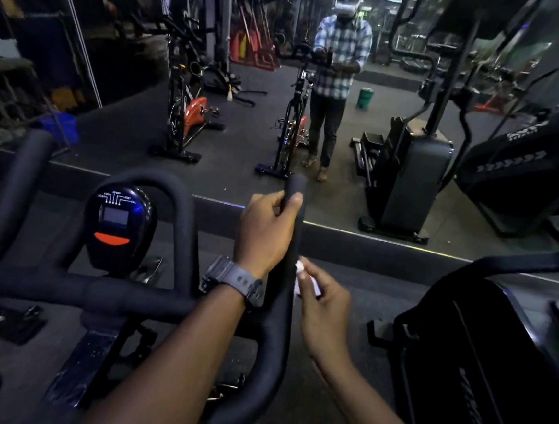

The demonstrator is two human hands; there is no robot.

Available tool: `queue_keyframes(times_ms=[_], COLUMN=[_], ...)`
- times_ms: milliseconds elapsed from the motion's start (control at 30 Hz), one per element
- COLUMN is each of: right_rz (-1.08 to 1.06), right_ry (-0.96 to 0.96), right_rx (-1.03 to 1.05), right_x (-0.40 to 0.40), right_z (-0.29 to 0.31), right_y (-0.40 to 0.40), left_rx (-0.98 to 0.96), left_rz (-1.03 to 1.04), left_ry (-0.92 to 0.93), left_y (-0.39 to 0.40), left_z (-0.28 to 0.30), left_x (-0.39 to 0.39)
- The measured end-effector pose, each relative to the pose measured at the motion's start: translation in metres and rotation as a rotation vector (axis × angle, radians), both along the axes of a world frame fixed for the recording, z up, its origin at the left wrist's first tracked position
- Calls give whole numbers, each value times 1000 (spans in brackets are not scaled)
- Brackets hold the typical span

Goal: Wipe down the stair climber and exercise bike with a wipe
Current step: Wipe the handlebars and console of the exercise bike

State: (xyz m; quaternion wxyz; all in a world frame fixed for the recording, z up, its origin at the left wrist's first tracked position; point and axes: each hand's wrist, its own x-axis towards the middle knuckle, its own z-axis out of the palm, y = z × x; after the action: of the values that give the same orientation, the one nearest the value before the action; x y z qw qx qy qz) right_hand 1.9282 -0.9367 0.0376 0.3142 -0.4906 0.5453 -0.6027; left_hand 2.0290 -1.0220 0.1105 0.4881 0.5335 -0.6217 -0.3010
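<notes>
The person stands at the exercise bike point(175, 301), both hands on its right handlebar horn point(291, 233), the black padded bar that rises toward the mirror point(345, 143) ahead. The left hand point(264, 231) grips the horn near its top end, fingers curled round it and the thumb laid over the front; a grey watch point(236, 280) sits on that wrist, just below the grip. The right hand point(322, 303) is lower on the same horn, on its right side. Its fingers are closed narrowly on a small crumpled white wipe point(301, 270), which pokes out past the fingertips point(309, 275) and touches the bar's side, just under the left hand. Part of the wipe is hidden inside the fist.

Left of the horn, inside the handlebar loop, sits the bike's console point(116, 228) with a small screen and an orange button. Right of the horn, set apart from it, stands the stair climber point(479, 381), dark and bulky. The mirror beyond the horn shows a person in a checked shirt at the bike.
</notes>
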Motion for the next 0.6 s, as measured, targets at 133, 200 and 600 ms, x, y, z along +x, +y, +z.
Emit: queue_keyframes(times_ms=[133,200,600], right_rz=[-9,-6,31], right_ry=[273,468,665], right_rx=[-108,-198,-277], right_x=[4,-3,-4], right_z=[-25,-36,-11], right_y=[55,91,54], left_rx=[88,174,43], left_rz=[-113,-172,-174], left_ry=[-241,-372,-607], left_y=[26,38,79], left_z=[-23,-34,-31], left_x=[22,35,62])
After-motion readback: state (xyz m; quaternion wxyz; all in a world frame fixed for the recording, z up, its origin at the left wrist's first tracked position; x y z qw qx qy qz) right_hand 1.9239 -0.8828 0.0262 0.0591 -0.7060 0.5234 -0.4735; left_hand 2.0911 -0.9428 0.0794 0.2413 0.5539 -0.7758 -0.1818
